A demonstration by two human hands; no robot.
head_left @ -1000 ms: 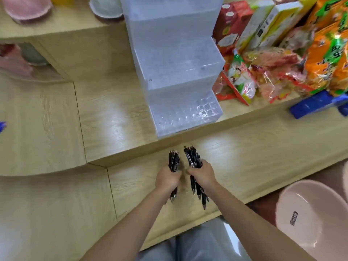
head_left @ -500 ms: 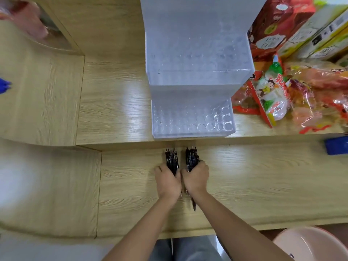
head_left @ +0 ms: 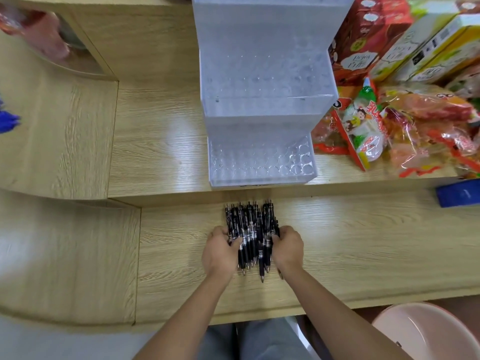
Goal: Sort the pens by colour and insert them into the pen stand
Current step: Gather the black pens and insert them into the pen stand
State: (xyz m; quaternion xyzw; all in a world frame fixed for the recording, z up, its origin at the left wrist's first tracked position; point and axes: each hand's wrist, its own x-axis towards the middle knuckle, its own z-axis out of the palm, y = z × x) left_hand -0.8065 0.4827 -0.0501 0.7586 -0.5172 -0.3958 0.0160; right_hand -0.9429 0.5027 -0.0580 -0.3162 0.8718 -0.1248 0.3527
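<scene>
A bunch of several black pens [head_left: 252,229] lies flat on the lower wooden desk [head_left: 363,242], tips toward me. My left hand [head_left: 220,253] cups the bunch from the left, its fingers curled round the outer pens. Opposite it, my right hand [head_left: 287,249] grips the right side of the bunch. Just beyond the pens, on the raised shelf, stands the clear stepped pen stand [head_left: 262,162]. Its lowest tier shows rows of round holes, all without pens.
Snack bags [head_left: 405,126] and cartons [head_left: 368,40] crowd the shelf right of the stand. A blue box [head_left: 458,194] sits at the far right edge. A pink bowl [head_left: 426,333] lies below the desk on the right. Something blue [head_left: 7,120] shows at the far left.
The two separate handfuls of black pens have been brought together into one spread bunch on the desk. The camera has tilted down and closer to the stand.
</scene>
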